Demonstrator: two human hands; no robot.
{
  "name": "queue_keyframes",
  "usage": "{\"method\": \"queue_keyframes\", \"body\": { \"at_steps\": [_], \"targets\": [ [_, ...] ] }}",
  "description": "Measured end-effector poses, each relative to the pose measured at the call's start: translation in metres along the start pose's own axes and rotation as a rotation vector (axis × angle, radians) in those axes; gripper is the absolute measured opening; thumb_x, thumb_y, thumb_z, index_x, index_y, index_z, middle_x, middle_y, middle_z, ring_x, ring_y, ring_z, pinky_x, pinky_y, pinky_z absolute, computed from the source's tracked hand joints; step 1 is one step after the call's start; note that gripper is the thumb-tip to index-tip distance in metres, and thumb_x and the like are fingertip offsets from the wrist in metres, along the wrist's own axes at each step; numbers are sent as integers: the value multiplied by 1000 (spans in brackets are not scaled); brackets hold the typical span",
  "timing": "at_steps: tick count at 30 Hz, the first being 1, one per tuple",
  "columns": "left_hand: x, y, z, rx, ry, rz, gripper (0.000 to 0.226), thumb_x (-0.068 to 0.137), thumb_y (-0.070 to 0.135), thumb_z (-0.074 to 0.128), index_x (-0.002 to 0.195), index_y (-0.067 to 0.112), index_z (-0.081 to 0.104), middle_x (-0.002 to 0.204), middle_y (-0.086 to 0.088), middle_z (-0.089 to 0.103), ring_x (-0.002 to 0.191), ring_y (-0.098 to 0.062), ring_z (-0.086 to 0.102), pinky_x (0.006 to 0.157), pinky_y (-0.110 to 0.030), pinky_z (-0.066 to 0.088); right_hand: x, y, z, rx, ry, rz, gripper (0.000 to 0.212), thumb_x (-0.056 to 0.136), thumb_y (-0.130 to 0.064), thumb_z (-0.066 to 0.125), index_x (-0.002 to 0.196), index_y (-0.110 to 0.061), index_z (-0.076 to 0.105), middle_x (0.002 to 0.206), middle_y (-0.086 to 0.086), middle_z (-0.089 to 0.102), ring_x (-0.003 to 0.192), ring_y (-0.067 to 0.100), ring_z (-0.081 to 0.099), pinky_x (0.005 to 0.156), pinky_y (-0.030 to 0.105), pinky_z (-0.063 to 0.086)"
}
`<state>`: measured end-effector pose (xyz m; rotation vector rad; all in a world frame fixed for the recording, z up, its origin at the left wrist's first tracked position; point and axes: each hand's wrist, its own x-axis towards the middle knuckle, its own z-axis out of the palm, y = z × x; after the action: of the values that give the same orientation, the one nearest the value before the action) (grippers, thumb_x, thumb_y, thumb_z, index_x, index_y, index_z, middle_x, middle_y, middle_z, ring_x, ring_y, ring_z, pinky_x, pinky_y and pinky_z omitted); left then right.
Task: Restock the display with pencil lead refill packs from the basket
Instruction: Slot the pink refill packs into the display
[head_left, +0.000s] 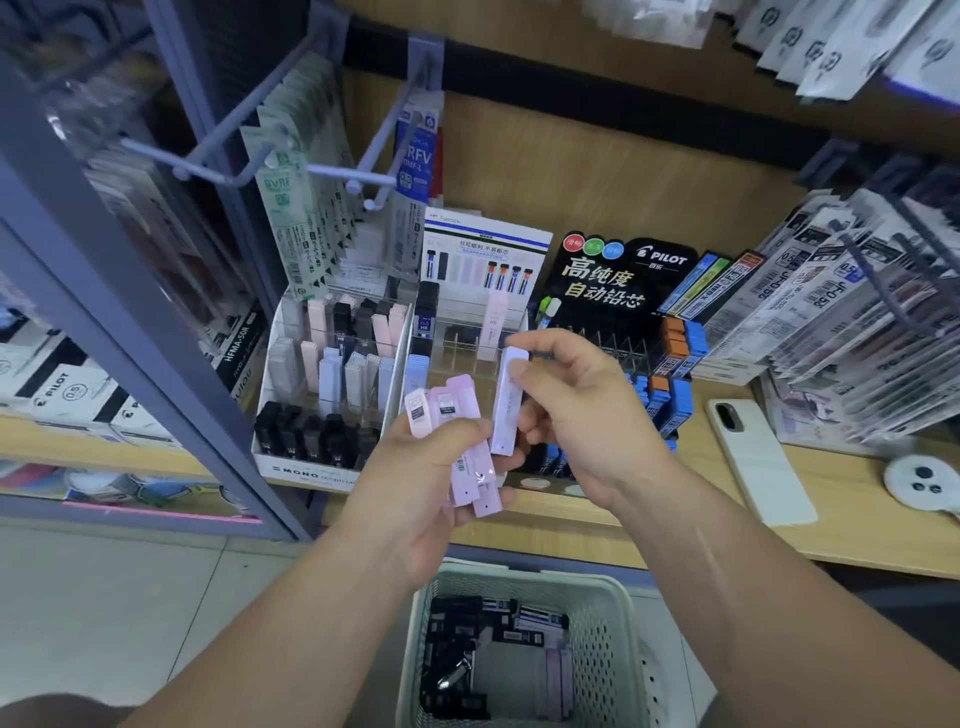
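Lilac lead refill pack (506, 415) is pinched upright in the right grip (566, 410), thumb and fingertips, just in front of the clear divider tray (462, 358), mostly bare slots with one pink pack (491, 322) at the back. Left grip (426, 488) is curled round a loose fan of pink packs (452, 415); I'd bet one could slide out and drop. White basket (519, 574) below holds mostly black packs (452, 623), a few pink.
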<state>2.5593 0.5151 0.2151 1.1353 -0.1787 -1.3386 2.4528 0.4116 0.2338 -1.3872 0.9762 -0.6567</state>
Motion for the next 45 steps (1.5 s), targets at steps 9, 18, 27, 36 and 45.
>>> {"method": "queue_keyframes", "body": {
  "at_steps": [9,18,27,36,45],
  "targets": [
    [2,5,-4,-9,31,42,19,89,3,64,103,17,63,86,-15,73,73,-29,72,59,-39,59,9,1,2,25,12,-58,16,93,-3,63,106,-13,64,71,9,63,53,10,56,50,21,47],
    [7,9,-10,-38,73,52,23,87,2,65,108,13,63,86,-13,69,60,-21,65,62,-41,59,57,-19,-23,-447,231,-378,11,96,-9,60,102,-17,62,81,0,72,71,9,71,71,34,62],
    [6,12,-13,-50,80,56,27,88,3,65,113,11,62,85,-11,70,65,-23,66,63,-41,58,77,-17,-16,-528,273,-467,12,94,-7,62,104,-13,66,81,-4,68,67,5,71,68,32,61],
    [2,13,-13,-56,81,60,22,87,1,65,105,13,63,80,-8,70,63,-22,65,64,-41,58,83,0,-18,-878,335,-682,18,86,-14,72,104,-12,76,93,3,72,80,16,65,76,33,55],
    [1,13,-12,-45,71,53,26,87,2,66,109,14,62,81,-9,72,65,-21,66,57,-36,58,89,18,-15,-1113,389,-728,9,82,-16,75,90,-13,79,90,3,69,66,26,65,56,30,52]
  ]
}}
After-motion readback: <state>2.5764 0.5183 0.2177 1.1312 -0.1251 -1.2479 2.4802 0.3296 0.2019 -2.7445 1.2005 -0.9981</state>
